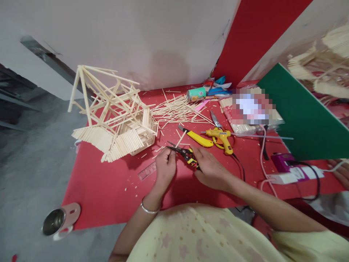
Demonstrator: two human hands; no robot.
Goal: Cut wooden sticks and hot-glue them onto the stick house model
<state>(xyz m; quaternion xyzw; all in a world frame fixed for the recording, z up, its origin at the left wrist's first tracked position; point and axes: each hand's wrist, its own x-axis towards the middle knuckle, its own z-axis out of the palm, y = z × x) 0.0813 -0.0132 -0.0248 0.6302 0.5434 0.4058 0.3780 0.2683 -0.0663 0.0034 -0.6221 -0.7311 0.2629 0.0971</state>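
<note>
My right hand [208,168] is wrapped round the black-and-yellow handles of cutting snips [188,155], whose dark blades stand apart and point left. Close to the blades, my left hand [165,165] is closed in a pinch on a thin wooden stick [181,138]. That stick slants up to the right across the blades; its lower end is hidden by my fingers. Beyond my left hand stands a model built of wooden sticks [131,120], with an open roof frame and slatted panels. A clear ruler [147,171] lies beside my left hand.
Loose sticks [177,111] lie behind, near a green can [196,94]. A yellow cutter [200,138], scissors [215,119] and yellow glue gun [222,138] lie ahead. A mug [61,220] stands at the left corner. Cables, a green board [302,120] and another person's hand [339,174] are rightward.
</note>
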